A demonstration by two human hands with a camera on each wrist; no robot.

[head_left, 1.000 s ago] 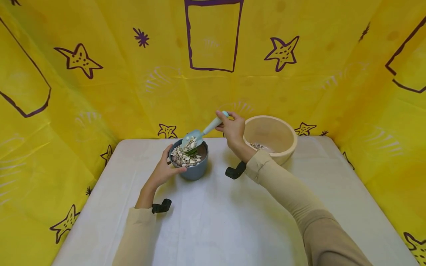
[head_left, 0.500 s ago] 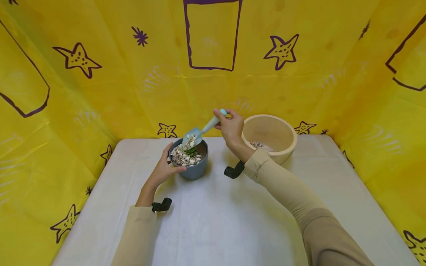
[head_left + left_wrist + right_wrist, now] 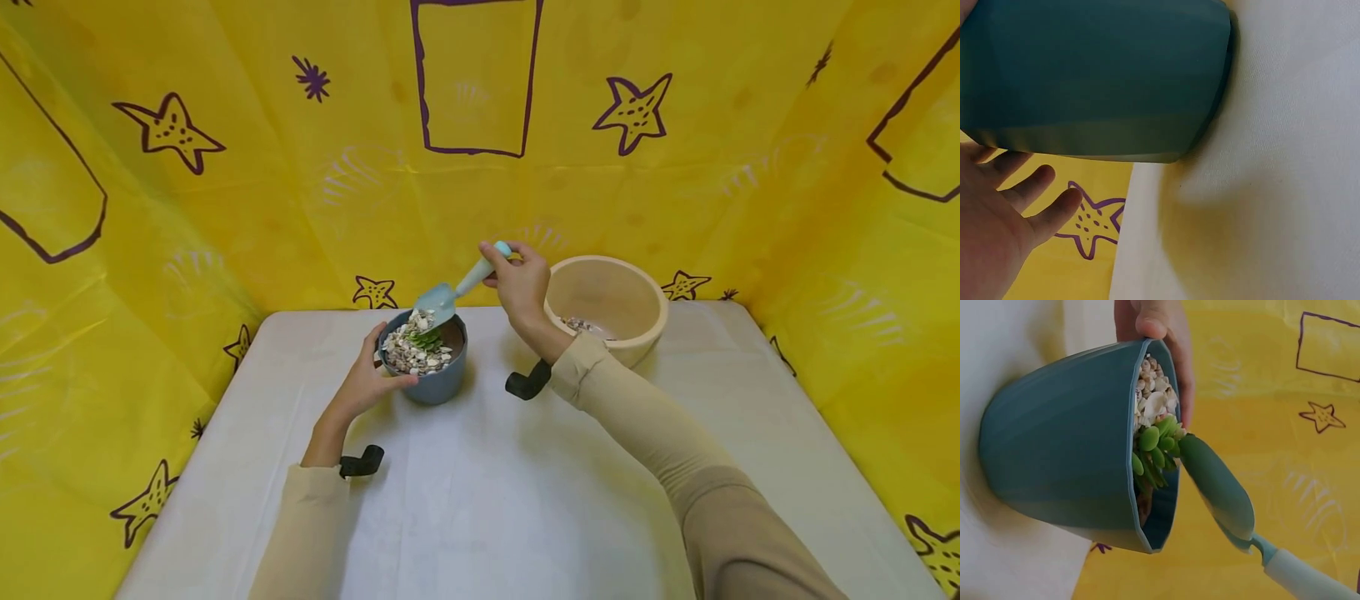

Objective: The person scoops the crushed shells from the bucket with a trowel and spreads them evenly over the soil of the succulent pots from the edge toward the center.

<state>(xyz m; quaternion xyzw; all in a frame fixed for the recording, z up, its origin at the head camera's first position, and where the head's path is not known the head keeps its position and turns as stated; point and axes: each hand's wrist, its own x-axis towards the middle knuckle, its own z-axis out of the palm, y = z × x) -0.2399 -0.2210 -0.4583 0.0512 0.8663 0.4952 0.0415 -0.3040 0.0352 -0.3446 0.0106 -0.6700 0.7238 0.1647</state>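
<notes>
In the head view, a blue-grey flower pot (image 3: 438, 389) stands on the white-covered table. My left hand (image 3: 363, 385) grips its left side near the rim, thumb at the front. Inside the pot are pale pebbles (image 3: 408, 357) and a green succulent (image 3: 1159, 447); its right side holds a lower brown surface. My right hand (image 3: 523, 287) holds a light-blue garden trowel (image 3: 437, 305) by the end of its handle. The blade slants down over the pot's far rim, pebbles at its tip. In the right wrist view, that tip is right at the succulent's leaves.
A large cream bowl-shaped planter (image 3: 648, 335) stands right of the pot, beside my right forearm, with some pebbles at its bottom. A yellow patterned curtain (image 3: 480, 208) rises directly behind the table and along both sides.
The trowel has tipped further, and its pebbles have slid toward the tip and into the pot beside the succulent. My left hand keeps its place on the pot.
</notes>
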